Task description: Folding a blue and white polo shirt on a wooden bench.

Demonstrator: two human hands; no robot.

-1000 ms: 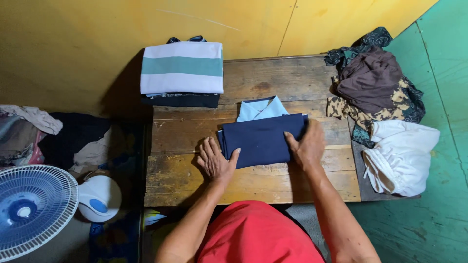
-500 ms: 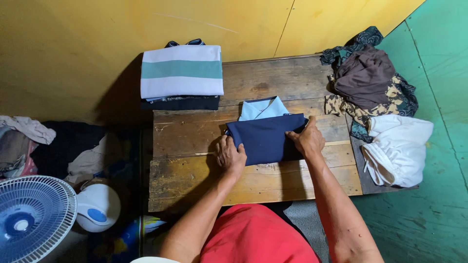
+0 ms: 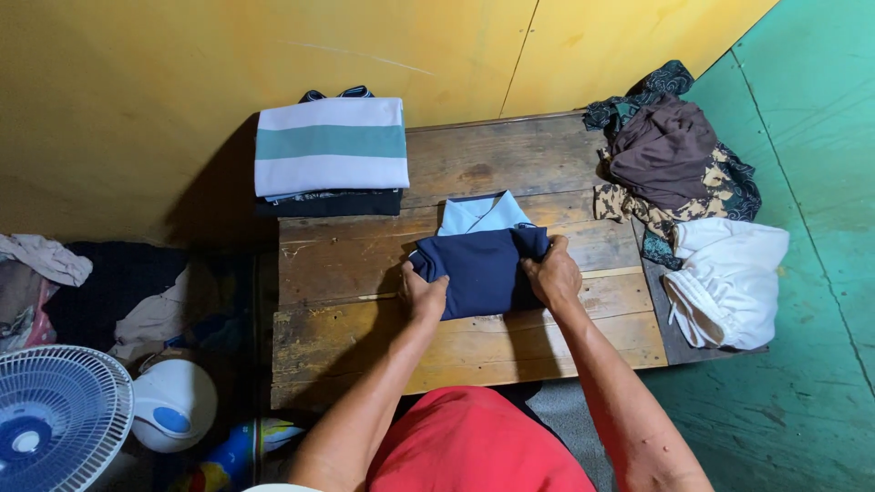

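A folded navy shirt (image 3: pixel 481 266) with a light blue collar (image 3: pixel 483 214) lies in the middle of the wooden table (image 3: pixel 346 264). My left hand (image 3: pixel 423 293) grips its left edge, fingers curled around the fabric. On the other side, my right hand (image 3: pixel 550 273) grips the right edge near the top corner. Both sides of the shirt are bunched inward between my hands.
A folded stack topped by a white and teal striped cloth (image 3: pixel 330 148) sits at the table's back left. A heap of unfolded dark, patterned and white clothes (image 3: pixel 697 196) covers the right end. A blue fan (image 3: pixel 55 428) and more clothes (image 3: pixel 100 282) are on the floor at left.
My hands went from pressing flat on the shirt to gripping its two side edges. They have drawn closer together, and the shirt looks narrower.
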